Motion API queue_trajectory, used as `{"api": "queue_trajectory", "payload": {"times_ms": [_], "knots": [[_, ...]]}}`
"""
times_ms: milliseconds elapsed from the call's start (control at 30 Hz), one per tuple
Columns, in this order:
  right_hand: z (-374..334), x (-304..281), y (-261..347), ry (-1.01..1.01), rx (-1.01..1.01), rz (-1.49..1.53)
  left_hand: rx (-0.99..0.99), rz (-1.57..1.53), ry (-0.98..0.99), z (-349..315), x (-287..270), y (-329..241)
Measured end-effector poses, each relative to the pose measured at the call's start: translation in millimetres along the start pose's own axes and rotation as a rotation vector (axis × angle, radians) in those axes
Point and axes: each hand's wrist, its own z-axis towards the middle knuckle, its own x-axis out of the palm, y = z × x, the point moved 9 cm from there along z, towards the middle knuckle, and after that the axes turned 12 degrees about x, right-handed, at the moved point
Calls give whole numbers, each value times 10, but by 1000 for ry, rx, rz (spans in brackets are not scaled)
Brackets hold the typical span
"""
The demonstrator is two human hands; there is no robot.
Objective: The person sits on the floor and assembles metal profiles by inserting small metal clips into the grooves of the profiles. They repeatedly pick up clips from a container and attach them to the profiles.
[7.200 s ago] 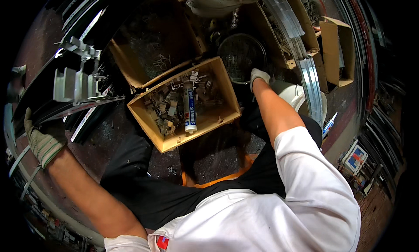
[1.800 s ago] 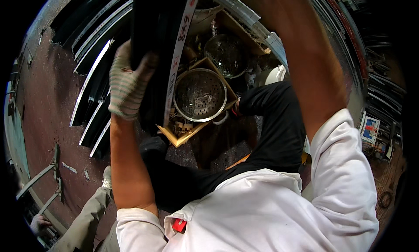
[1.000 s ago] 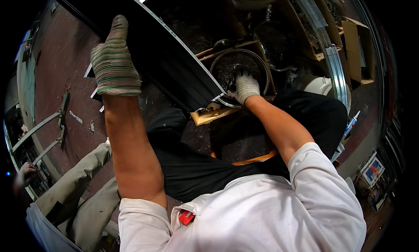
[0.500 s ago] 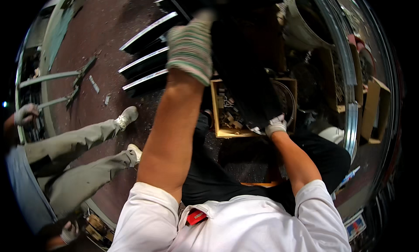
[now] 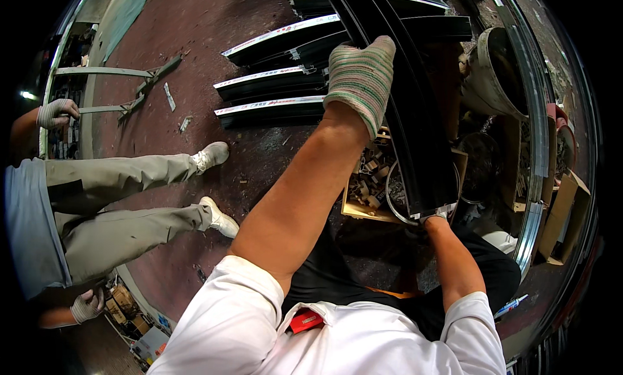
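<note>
A long black profile bar (image 5: 415,128) slants across in front of me, its far end past the top of the view. My left hand (image 5: 360,76), in a striped knitted glove, is closed around the bar's left edge near the middle. At the near end, my right hand (image 5: 436,215) grips the bar from below; most of its fingers are hidden behind it. Beneath the bar stand a wooden box (image 5: 370,212) of small metal and wood-coloured pieces and a round basin (image 5: 393,203), both partly covered.
Several black profiles with white-labelled edges (image 5: 269,107) lie at the far middle. A co-worker's legs (image 5: 139,170) and gloved hands are at left, near a metal stand (image 5: 104,71). A large bucket (image 5: 483,76), metal rails (image 5: 535,135) and a cardboard box (image 5: 564,213) stand at right.
The view has shifted, bringing more of the floor profiles into sight. My left hand, blurred before, is now clear on the bar. The bar's near end and my right hand sit lower and further right.
</note>
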Motion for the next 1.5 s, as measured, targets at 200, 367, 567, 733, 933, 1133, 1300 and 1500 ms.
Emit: {"api": "queue_trajectory", "payload": {"times_ms": [200, 367, 567, 733, 933, 1133, 1300, 1500], "knots": [[317, -989, 781, -17, -133, -64, -87, 43, -30, -17, -134, 31], [228, -787, 712, 58, -64, -33, -54, -18, -18, 33, -48, 79], [191, -472, 823, 131, 4, 40, -71, 36, -52, -2, -75, 35], [223, -332, 909, 120, 29, 87, 8, -207, -93, 84, 1, 44], [179, -270, 907, 162, 44, 105, -78, -109, -55, 62, -53, 73], [43, -85, 776, 403, 251, 129, -66, -277, -16, 134, -59, 193], [89, -468, 754, 744, 422, 307, -15, -234, -58, 122, -104, 93], [224, -1281, 241, 160, 732, 756, 53, -285, -36, 225, -21, 202]]}}
